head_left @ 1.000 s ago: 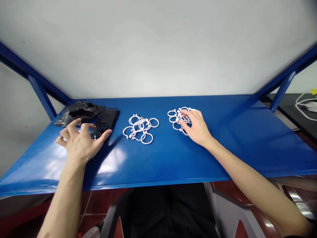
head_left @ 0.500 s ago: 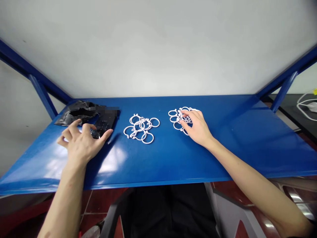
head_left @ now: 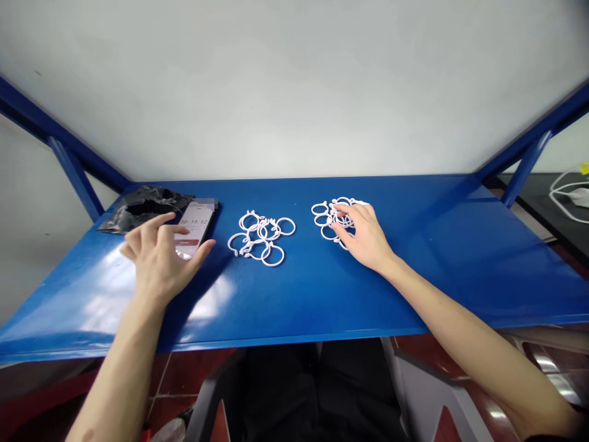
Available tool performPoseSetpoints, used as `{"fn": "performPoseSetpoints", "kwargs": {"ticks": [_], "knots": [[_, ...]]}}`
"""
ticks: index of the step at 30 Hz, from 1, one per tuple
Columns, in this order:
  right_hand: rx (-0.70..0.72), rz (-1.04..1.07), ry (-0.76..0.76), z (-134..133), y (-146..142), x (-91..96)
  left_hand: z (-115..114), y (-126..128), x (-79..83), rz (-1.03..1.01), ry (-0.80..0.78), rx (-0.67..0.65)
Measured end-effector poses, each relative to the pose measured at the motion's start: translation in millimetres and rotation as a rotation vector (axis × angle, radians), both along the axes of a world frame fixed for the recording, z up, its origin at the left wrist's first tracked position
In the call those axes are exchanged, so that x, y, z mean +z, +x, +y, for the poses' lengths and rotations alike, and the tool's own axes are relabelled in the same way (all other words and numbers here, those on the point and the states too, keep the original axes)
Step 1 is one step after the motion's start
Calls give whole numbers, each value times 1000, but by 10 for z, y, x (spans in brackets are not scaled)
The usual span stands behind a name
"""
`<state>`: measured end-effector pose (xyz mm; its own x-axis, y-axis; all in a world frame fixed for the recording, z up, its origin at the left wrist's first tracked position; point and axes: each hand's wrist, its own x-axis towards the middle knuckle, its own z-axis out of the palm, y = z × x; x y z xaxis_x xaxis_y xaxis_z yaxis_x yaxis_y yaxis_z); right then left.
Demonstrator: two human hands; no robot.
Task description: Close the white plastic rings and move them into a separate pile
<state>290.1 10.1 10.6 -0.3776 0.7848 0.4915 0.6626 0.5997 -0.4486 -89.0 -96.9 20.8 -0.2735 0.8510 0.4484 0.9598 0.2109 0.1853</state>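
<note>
Left grip spread over a lit phone, right grip curled onto a heap of rings.

The left hand (head_left: 159,261) hovers with fingers fanned and nothing pinched; its fingertips are at the near edge of the phone (head_left: 197,224), which lies flat and face up just ahead of them. A flat phone needs a touch rather than a hold, which probably explains the loose, spread grip. The right hand (head_left: 365,236) bends its fingers down into the near heap of white rings (head_left: 327,216) right under its tips. Whether thumb and forefinger have closed on a ring I cannot tell. Between the two grips, touching neither, lies the second heap of rings (head_left: 260,238), seemingly kept apart from the first. Beyond the left fingertips sits a crumpled black bag (head_left: 138,209). Everything rests on the blue tabletop (head_left: 437,258); a white cable (head_left: 568,196) lies well off to the right hand's outer side.
</note>
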Motion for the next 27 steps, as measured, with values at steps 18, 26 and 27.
{"fn": "performPoseSetpoints", "kwargs": {"ticks": [18, 26, 27], "knots": [[185, -55, 20, -167, -92, 81, 109, 1268, 327, 363, 106, -891], [394, 311, -323, -237, -112, 116, 445, 1453, 267, 378, 190, -987], [388, 342, -364, -238, -110, 123, 462, 1459, 237, 378, 193, -977]]}}
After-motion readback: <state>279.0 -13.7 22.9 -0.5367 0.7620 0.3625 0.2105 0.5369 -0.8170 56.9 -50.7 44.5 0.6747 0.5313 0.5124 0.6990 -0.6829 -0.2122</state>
